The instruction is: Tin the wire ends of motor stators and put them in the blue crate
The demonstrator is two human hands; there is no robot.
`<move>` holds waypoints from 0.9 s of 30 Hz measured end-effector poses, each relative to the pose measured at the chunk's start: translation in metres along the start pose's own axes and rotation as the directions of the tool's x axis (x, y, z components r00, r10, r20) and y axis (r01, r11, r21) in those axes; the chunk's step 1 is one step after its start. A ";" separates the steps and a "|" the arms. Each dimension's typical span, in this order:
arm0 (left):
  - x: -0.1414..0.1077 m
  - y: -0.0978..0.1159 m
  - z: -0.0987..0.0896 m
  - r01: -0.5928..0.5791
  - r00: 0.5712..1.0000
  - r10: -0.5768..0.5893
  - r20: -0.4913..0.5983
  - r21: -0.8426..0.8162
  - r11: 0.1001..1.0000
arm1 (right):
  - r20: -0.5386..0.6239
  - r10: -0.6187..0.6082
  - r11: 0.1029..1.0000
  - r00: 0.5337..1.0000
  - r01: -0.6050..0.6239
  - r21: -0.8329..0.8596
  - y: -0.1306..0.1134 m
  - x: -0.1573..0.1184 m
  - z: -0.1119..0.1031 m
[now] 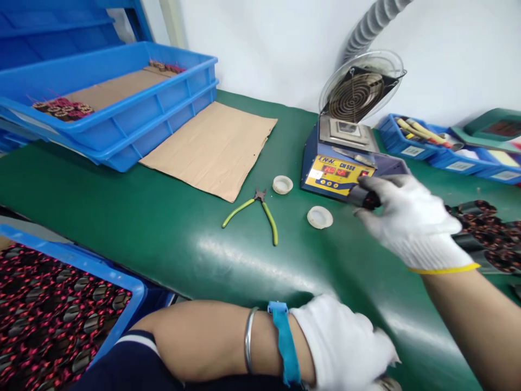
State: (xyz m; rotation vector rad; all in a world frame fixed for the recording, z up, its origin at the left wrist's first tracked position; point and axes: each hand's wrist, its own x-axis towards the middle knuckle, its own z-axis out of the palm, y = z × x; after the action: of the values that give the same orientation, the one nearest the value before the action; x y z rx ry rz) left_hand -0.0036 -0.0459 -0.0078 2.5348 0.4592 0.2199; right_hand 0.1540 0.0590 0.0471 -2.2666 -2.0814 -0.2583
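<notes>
My right hand (411,217), in a white glove, is closed around a small dark wound stator (365,197), pinched between thumb and fingers just in front of the blue-and-yellow soldering pot (337,174). My left hand (345,345), also gloved, is low over the table's front edge; its fingertips are blurred and partly cut off, so what they hold is unclear. Left of the right hand lie two small whitish round dishes (319,217). Green-handled side cutters (260,209) rest with handles spread. More dark stators (484,233) are grouped to the right, partly behind the right wrist.
Stacked blue trays (163,103) with wound parts stand at the back left, beside a cardboard sheet (220,146). A blue crate (134,309) of red-wired stators is at the lower left. Small blue bins (411,146) line the back right. A fume-extractor fan (354,98) overhangs the pot.
</notes>
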 end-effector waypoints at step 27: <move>0.020 -0.018 0.051 0.136 0.962 -0.073 -0.264 0.228 0.964 | 0.058 0.358 0.813 0.932 -0.342 0.472 -0.007 0.163 -0.046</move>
State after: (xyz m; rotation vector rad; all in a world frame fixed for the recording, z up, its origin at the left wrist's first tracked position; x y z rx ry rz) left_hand 0.0231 -0.0496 -0.0588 2.7230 0.7615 0.4786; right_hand 0.1560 0.2129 0.1178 -2.2387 -1.4478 0.2140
